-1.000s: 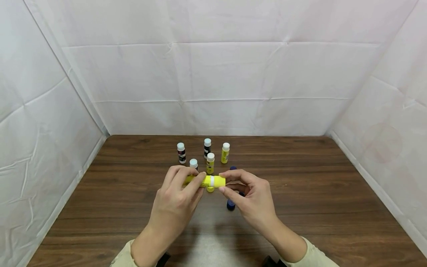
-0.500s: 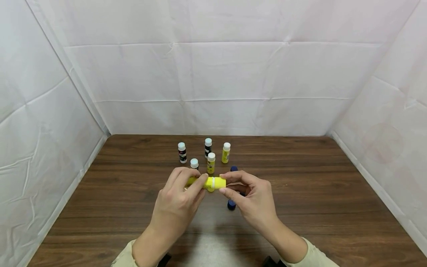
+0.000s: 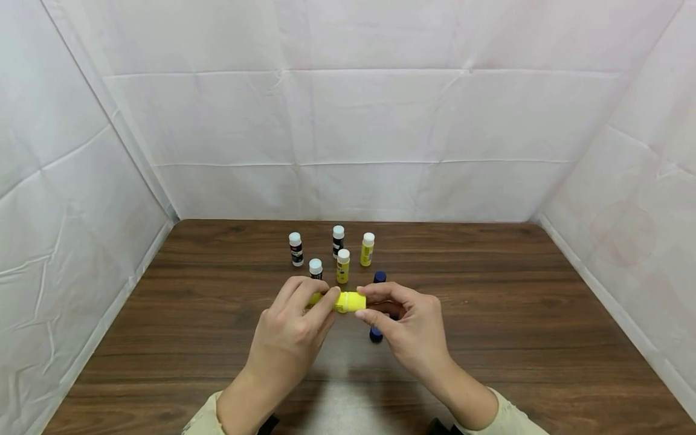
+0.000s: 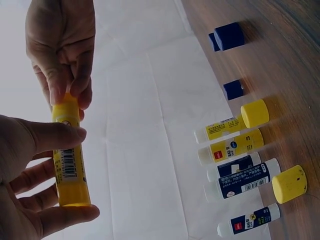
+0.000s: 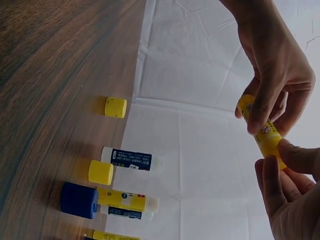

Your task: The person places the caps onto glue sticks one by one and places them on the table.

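Level above the table, a yellow glue stick point(image 4: 70, 170) is held between both hands. My left hand point(image 3: 290, 332) grips its barrel, with thumb and fingers around it. With thumb and fingertips, my right hand point(image 3: 418, 326) pinches the yellow cap point(image 3: 356, 301) at the right end. A thin pale line shows between cap and barrel in the head view. Beyond the hands, two yellow glue sticks with white tops, one nearer point(image 3: 343, 269) and one farther right point(image 3: 367, 249), stand upright. Several dark-blue glue sticks point(image 3: 296, 251) stand to their left, one partly behind my left hand.
Loose blue caps, including a near one point(image 3: 376, 335) and a far one point(image 3: 380, 277), sit by my right hand, which hides part of the group. Yellow caps point(image 4: 290, 184) rest on the brown wooden table point(image 3: 516, 320). White sheeting point(image 3: 348, 121) encloses the back and sides.
The white band between the cap and the barrel has narrowed to a thin line as the cap moved closer onto the glue stick. Both hands have lowered slightly in the head view.
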